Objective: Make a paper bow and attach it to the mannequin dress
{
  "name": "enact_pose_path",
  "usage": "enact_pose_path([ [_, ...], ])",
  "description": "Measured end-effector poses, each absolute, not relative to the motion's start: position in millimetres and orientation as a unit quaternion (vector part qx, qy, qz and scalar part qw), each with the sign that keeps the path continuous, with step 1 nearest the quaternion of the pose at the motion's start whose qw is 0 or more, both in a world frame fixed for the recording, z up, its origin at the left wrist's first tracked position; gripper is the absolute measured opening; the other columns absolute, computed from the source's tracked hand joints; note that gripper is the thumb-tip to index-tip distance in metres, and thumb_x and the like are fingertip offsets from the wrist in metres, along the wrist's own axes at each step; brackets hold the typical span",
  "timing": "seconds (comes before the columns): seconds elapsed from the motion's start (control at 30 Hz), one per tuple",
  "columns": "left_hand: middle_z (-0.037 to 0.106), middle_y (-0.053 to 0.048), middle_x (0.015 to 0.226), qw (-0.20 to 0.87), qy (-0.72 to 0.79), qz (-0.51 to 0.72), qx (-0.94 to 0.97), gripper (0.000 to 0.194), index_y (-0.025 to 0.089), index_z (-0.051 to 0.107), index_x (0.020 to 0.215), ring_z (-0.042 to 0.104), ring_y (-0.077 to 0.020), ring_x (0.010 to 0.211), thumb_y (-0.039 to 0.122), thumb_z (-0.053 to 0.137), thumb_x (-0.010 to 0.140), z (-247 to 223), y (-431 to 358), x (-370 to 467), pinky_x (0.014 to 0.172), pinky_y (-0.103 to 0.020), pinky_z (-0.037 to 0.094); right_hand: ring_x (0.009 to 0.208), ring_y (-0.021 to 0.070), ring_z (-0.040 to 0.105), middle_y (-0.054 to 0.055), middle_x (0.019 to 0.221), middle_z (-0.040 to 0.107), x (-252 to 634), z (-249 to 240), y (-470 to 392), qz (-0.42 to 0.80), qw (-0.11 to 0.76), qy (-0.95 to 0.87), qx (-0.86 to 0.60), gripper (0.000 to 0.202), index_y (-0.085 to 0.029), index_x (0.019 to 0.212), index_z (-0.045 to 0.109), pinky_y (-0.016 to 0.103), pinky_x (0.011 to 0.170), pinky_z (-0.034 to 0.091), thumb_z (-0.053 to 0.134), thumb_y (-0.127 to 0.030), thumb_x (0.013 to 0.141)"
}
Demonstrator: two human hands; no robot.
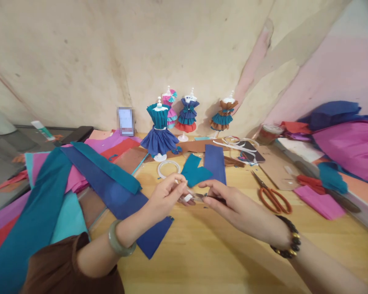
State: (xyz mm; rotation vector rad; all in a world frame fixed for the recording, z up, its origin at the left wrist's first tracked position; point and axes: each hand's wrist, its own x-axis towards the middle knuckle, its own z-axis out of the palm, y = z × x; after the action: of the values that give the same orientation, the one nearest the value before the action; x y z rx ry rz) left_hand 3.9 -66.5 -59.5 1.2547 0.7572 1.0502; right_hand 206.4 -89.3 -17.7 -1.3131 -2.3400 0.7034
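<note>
My left hand [168,194] pinches a small clear plastic piece with a white patch [188,197] above the wooden table. Close to its right side, my right hand [223,200] is closed round a thin dark tool [216,199], whose tip points toward that plastic piece. What the tool is cannot be made out. Just behind the hands lie a teal crepe paper piece [196,171], a blue paper strip [215,163] and a roll of white tape [169,169]. A mannequin in a teal top and blue skirt [160,130] stands behind the tape.
Three more dressed mannequins [188,112] stand along the wall. Orange-handled scissors [272,198] lie right of my right hand. Long teal and blue paper strips [107,192] spread at left. A phone [126,121] leans upright at the back. Pink fabric-like paper [349,151] is heaped at right.
</note>
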Motion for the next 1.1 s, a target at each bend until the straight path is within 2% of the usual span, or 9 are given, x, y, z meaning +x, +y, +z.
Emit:
enact_pose_path([
  [0.13,0.07,-0.001,0.07,0.624,0.338,0.437,0.552,0.032,0.02,0.05,0.084,0.069,-0.0157,0.061,0.049,0.061,0.081,-63,-66,6,0.06,-0.027,0.056,0.077,0.0189,0.067,0.008,0.093,0.069,210,-24,-101,0.148,0.244,-0.846,-0.45,0.033,-0.02,0.125,0.05,0.03,0.067,0.052,0.044,-0.031,0.094],
  [0.23,0.071,-0.002,0.07,0.618,0.342,0.441,0.554,0.032,0.02,0.049,0.084,0.07,-0.0163,0.063,0.049,0.06,0.081,-64,-66,6,0.061,-0.027,0.056,0.087,0.0218,0.067,0.012,0.105,0.068,215,-28,-109,0.123,0.244,-0.857,-0.436,0.032,-0.02,0.123,0.052,0.034,0.074,0.054,0.046,-0.033,0.094],
  [0.37,0.073,-0.003,0.069,0.616,0.357,0.458,0.532,0.031,0.019,0.047,0.088,0.07,-0.0177,0.06,0.048,0.058,0.083,-63,-63,5,0.06,-0.03,0.057,0.079,0.019,0.067,0.008,0.094,0.07,225,-51,-115,0.191,0.161,-0.847,-0.469,0.02,-0.021,0.104,0.061,0.03,0.071,0.054,0.046,-0.03,0.095],
  [0.5,0.074,-0.004,0.069,0.625,0.358,0.469,0.511,0.029,0.019,0.045,0.087,0.07,-0.0177,0.056,0.045,0.058,0.084,-63,-61,4,0.055,-0.028,0.056,0.08,0.0194,0.065,0.007,0.09,0.066,228,-83,-115,0.161,0.125,-0.861,-0.465,0.022,-0.02,0.092,0.065,0.034,0.073,0.054,0.043,-0.022,0.096],
  [0.67,0.073,-0.001,0.067,0.653,0.353,0.482,0.466,0.031,0.021,0.043,0.088,0.068,-0.0172,0.05,0.044,0.063,0.081,-64,-60,4,0.049,-0.027,0.054,0.095,0.0234,0.061,0.011,0.101,0.063,214,-88,-103,0.07,0.276,-0.857,-0.43,0.014,-0.02,0.09,0.064,0.041,0.082,0.052,0.05,-0.02,0.092],
  [0.77,0.073,0.0,0.067,0.669,0.344,0.475,0.456,0.032,0.022,0.041,0.088,0.067,-0.0167,0.048,0.044,0.063,0.08,-65,-60,4,0.046,-0.025,0.052,0.093,0.024,0.06,0.01,0.095,0.065,199,-86,-92,0.052,0.355,-0.819,-0.447,0.007,-0.02,0.094,0.059,0.041,0.081,0.051,0.056,-0.021,0.087],
  [0.87,0.073,0.001,0.068,0.677,0.333,0.471,0.457,0.032,0.023,0.04,0.088,0.067,-0.0161,0.048,0.044,0.062,0.081,-66,-60,4,0.045,-0.023,0.051,0.091,0.0234,0.059,0.009,0.094,0.065,185,-86,-83,0.058,0.382,-0.8,-0.459,0.01,-0.02,0.095,0.056,0.039,0.08,0.051,0.059,-0.022,0.086],
  [0.97,0.073,0.001,0.069,0.672,0.336,0.476,0.457,0.032,0.023,0.039,0.088,0.067,-0.0156,0.047,0.044,0.062,0.081,-66,-59,4,0.046,-0.024,0.053,0.087,0.022,0.058,0.009,0.091,0.064,175,-88,-80,0.056,0.394,-0.797,-0.454,0.004,-0.019,0.09,0.056,0.038,0.078,0.049,0.054,-0.018,0.087],
  [1.1,0.073,0.0,0.072,0.654,0.358,0.48,0.462,0.031,0.022,0.039,0.088,0.065,-0.0147,0.045,0.043,0.061,0.082,-66,-56,2,0.044,-0.024,0.052,0.084,0.0214,0.057,0.009,0.086,0.064,172,-91,-80,0.05,0.397,-0.8,-0.447,0.011,-0.019,0.085,0.056,0.037,0.077,0.048,0.047,-0.013,0.089],
])
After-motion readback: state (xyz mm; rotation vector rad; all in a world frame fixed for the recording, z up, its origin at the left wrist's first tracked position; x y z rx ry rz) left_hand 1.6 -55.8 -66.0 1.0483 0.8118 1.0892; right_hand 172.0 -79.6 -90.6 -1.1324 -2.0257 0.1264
